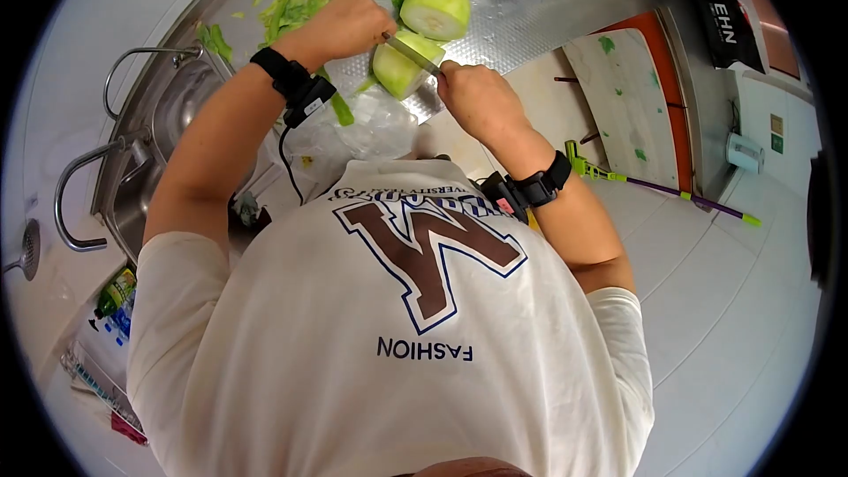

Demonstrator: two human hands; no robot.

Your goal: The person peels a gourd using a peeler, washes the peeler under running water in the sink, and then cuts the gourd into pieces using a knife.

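A knife [412, 54] lies across the top of a pale green gourd piece [397, 72], its blade slanting between my two hands. My left hand [347, 26] is closed around the knife's upper left end. At the lower right end, my right hand [481, 99] is closed on the knife, its fingers bent beside the gourd. A second gourd piece [435, 11] rests just behind, its pale cut face showing. Green peelings [296, 9] are heaped to the left, partly behind my left hand and forearm.
Beneath the gourd is a textured metal counter [521, 35]. Clear plastic bags [375, 128] lie at its near edge and far side. Left is a sink [181, 115] with curved taps. On the right are a leaf-patterned board [618, 97], a green and purple pole [654, 187] and a black bag [726, 25].
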